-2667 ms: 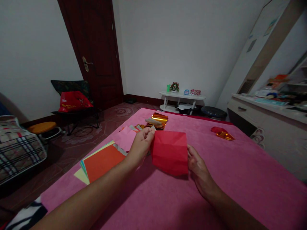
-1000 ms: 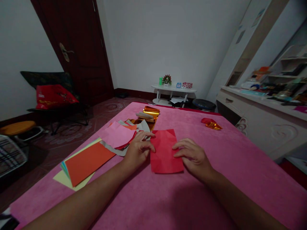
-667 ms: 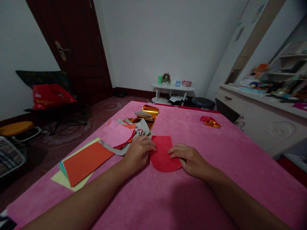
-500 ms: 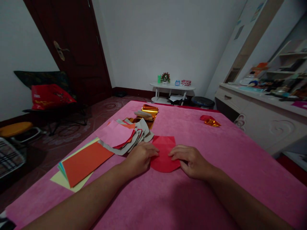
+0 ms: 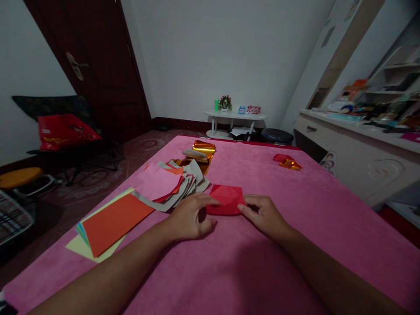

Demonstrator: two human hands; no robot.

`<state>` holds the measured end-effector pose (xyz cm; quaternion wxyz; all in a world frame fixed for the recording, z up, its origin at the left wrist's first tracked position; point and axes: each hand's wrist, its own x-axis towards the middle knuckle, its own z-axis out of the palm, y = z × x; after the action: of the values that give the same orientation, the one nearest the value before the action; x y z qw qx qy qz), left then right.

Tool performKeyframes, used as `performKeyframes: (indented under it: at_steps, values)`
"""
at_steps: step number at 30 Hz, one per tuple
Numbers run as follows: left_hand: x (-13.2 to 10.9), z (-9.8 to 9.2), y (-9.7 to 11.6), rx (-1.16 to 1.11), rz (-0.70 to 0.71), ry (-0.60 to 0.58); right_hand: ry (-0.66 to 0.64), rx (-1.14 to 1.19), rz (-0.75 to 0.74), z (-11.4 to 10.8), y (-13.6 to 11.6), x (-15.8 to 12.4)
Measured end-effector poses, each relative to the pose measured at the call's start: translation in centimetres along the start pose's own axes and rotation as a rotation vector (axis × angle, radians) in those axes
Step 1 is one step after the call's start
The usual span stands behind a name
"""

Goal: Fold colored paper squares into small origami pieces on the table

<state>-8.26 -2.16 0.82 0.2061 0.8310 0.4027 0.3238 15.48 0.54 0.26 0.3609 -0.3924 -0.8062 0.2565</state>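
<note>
A piece of red paper [image 5: 225, 201] lies on the pink cloth between my hands, its near side folded up into a straight lower edge. At its left end my left hand [image 5: 193, 215] touches the paper with its fingertips; the thumb is spread away, leaving a gap. My right hand [image 5: 264, 215] pinches the paper's right edge between thumb and fingers. Close beyond my left hand sits a pile of cut paper scraps [image 5: 157, 181] in pink, red, orange and grey.
Coloured sheets with an orange one [image 5: 114, 223] on top lie at the left. Gold foil [image 5: 204, 148] is behind the scraps. A small red and gold piece [image 5: 288, 162] rests at the far right of the pink-covered table [image 5: 210, 280]. A white cabinet [image 5: 354, 153] stands to the right.
The near rounded part of the red paper has been folded upward, away from me, making the piece shorter. My left thumb has spread from its fingers; my right hand has closed on the right edge.
</note>
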Motion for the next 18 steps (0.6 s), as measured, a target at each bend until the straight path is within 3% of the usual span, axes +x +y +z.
performKeyframes:
  at_steps: [5, 13, 18]
  values:
    - [1.3, 0.8, -0.9, -0.205, -0.223, 0.033, 0.142, -0.019, 0.167, 0.7, 0.6, 0.6]
    - [2.5, 2.2, -1.6, 0.03, -0.383, 0.311, 0.26, -0.215, 0.21, 1.3, 2.1, 1.5]
    - [2.8, 2.4, -1.1, 0.144, -0.389, 0.32, 0.322, -0.229, 0.283, 1.7, 2.8, 2.1]
